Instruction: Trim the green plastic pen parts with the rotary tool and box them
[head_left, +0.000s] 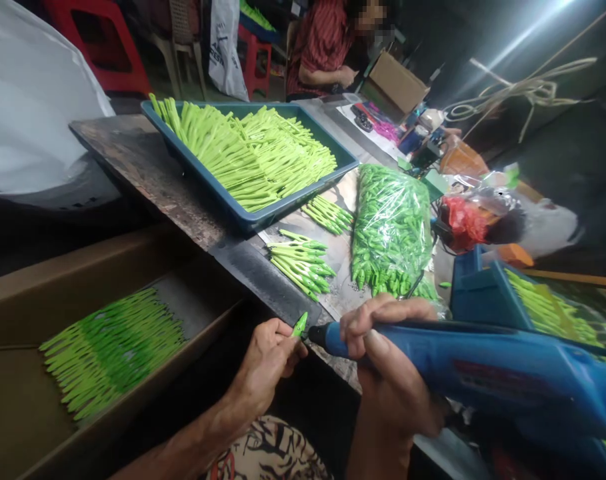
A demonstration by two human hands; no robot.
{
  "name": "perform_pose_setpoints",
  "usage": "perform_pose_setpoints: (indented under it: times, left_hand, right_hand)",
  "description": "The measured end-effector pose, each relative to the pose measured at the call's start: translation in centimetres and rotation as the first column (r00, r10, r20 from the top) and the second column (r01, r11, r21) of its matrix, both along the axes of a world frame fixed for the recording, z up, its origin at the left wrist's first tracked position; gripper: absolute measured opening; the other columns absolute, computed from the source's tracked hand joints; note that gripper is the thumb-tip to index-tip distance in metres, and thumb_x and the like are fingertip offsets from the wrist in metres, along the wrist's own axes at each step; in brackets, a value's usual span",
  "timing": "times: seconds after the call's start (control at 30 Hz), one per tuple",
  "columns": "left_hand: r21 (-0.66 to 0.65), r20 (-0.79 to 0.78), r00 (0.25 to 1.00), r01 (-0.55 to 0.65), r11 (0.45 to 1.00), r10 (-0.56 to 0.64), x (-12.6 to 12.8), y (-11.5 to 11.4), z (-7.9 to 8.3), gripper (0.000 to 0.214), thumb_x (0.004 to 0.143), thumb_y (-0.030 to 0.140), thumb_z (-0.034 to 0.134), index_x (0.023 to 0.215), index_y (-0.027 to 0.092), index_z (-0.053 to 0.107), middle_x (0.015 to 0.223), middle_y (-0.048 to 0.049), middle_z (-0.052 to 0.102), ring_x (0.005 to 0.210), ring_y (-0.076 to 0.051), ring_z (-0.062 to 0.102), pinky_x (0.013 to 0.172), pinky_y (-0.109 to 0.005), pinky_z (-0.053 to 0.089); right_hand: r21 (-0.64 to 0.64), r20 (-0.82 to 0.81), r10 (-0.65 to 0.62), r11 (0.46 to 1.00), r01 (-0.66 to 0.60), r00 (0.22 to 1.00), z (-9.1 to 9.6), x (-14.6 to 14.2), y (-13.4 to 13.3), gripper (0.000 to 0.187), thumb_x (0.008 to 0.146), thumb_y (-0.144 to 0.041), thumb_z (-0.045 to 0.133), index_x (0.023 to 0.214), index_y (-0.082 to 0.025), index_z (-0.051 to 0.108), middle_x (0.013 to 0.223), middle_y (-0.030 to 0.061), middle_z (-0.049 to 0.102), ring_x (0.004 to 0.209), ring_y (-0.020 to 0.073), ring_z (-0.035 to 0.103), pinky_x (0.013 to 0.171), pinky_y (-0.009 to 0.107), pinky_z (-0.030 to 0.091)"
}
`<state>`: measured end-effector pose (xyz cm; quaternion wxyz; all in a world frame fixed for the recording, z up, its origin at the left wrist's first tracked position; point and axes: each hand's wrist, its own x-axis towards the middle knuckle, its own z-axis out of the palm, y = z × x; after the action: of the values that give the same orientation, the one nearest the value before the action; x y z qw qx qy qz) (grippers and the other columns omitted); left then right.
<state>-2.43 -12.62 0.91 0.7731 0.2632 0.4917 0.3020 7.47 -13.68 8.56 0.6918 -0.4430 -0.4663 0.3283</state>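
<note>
My left hand (267, 357) is closed round a green plastic pen (299, 325), whose tip sticks up between my fingers. My right hand (390, 360) grips a blue electric screwdriver (483, 373) by its front part. The tool's dark nose (317, 335) points left and sits right at the pen's tip. Both hands are in front of the table's near edge. Just beyond them a small pile of green pens (303, 263) lies on the table.
A blue tray (263, 213) full of green pens stands on the table. Beside it are a clear bag of green parts (390, 227) and a second pen bunch (327, 213). A cardboard box (13, 400) at left holds rowed pens (113, 347). Another person (327, 47) sits at the far end.
</note>
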Motion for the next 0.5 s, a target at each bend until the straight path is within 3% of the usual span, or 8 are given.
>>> perform_pose_setpoints:
  times: [0.3,0.5]
  left_hand:
    - [0.014,0.065,0.998,-0.006,1.000,0.006,-0.7,-0.8,0.0,0.014,0.067,0.022,0.058,0.071,0.016,0.046,0.058,0.0006,0.055,0.048,-0.005,0.038,0.042,-0.017,0.017]
    - [0.206,-0.005,0.998,0.063,0.976,-0.064,-1.0,-1.2,0.6,0.012,0.078,0.029,0.052,0.079,0.018,0.047,0.062,0.0007,0.057,0.050,-0.006,0.036,0.044,-0.019,0.023]
  right_hand:
    - [0.073,-0.003,-0.040,0.997,0.040,0.999,0.5,1.5,-1.3,0.019,0.068,-0.011,0.051,0.085,-0.018,0.051,0.070,-0.0001,0.052,0.054,0.0118,0.048,0.054,0.030,0.037]
    - [0.037,-0.046,-0.086,0.995,0.088,0.995,0.3,2.1,-1.9,0.018,0.070,-0.011,0.050,0.086,-0.019,0.052,0.071,-0.0005,0.054,0.052,0.0108,0.046,0.055,0.030,0.037]
